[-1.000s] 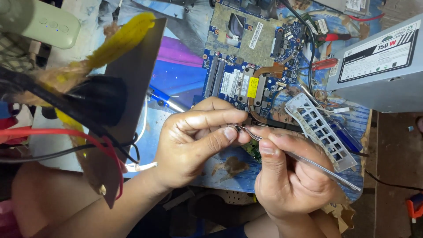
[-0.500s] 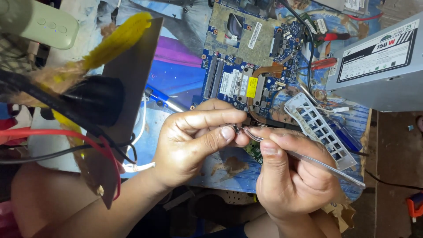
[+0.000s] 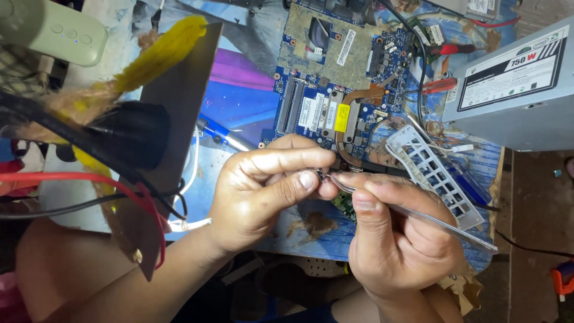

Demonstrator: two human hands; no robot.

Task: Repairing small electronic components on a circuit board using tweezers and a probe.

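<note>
Just below the blue circuit board (image 3: pixel 335 90), the left hand (image 3: pixel 263 191) pinches a tiny part (image 3: pixel 321 175) between thumb and forefinger, too small to identify. The right hand (image 3: pixel 394 239) grips metal tweezers (image 3: pixel 412 212) tightly, their tips meeting that part. Compared with a second ago, both hands sit in nearly the same spot below the board, the pinch unchanged. A grey slotted plate (image 3: pixel 433 170) lies at the board's lower right corner, a grey power supply box (image 3: pixel 520 90) further right.

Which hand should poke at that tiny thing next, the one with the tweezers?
Probably the right hand: it holds the metal tweezers, tips already at the tiny part. The left hand pinches that part, steadying it.
</note>
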